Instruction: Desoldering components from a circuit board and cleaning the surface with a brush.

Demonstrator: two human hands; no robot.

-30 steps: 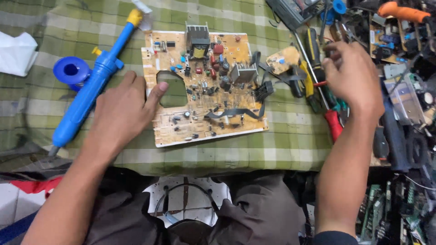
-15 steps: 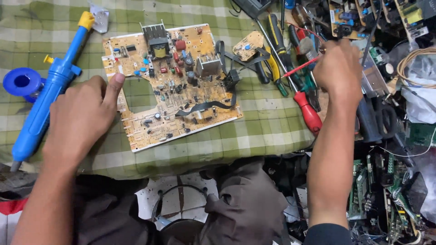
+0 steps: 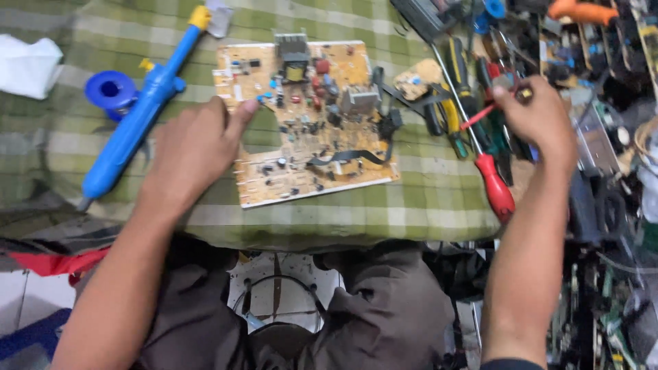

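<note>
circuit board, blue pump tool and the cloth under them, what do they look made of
Circuit board: tan, matte laminate, probably phenolic paper, with mounted parts. Blue pump tool: smooth, slightly glossy plastic with a yellow tip. Cloth: woven green-checked fabric, soft and wrinkled at the edge. The left hand rests on the board.

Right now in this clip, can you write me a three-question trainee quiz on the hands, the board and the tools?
1. True or false: the left hand rests on the tan printed circuit board.
2. Which lies left of that hand? A) long blue plastic desoldering pump B) red-handled screwdriver
3. What does the right hand pinch? Name its colour and shape.

Key: 1 true; 2 A; 3 a thin red rod-like tool, its kind unclear.
</note>
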